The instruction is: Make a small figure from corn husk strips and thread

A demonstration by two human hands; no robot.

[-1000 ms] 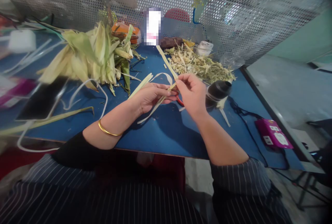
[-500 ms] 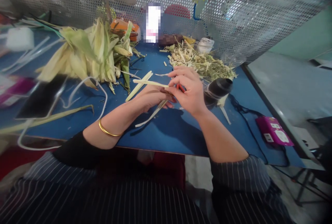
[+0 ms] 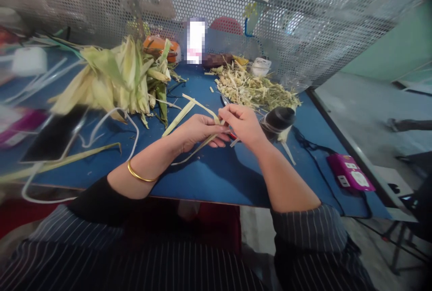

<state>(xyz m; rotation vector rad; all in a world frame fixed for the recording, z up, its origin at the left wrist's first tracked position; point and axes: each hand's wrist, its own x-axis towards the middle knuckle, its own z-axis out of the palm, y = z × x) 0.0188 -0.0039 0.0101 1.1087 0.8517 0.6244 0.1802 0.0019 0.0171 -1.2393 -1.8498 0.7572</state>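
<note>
- Near edge of the blue table (image 3: 219, 183) is crossed by both forearms; blue surface is seen between them, up to the hands
- Purple box (image 3: 351, 172) is set near the right edge, well apart from the hands
- Pale husk strip (image 3: 204, 107) is held above mid-table; one end is pointed away, the other trailed toward the near edge
- Strip is pinched by the left hand (image 3: 199, 131), thumb brought in, other fingers loosely curled
- Strip is also gripped by the right hand (image 3: 243, 125), thumb and fingertips drawn together
- Red-handled scissors (image 3: 232, 136) are partly covered by the right hand; whether touched cannot be told
- Room rightward is limited by a black cone (image 3: 278, 120)
- Flat husk piece (image 3: 178, 118) is laid just beyond the left hand
- Husk heap (image 3: 113, 73) and shredded pile (image 3: 254, 87) are parted by blue surface
- Far side is bounded by a perforated screen (image 3: 216, 1)
</note>
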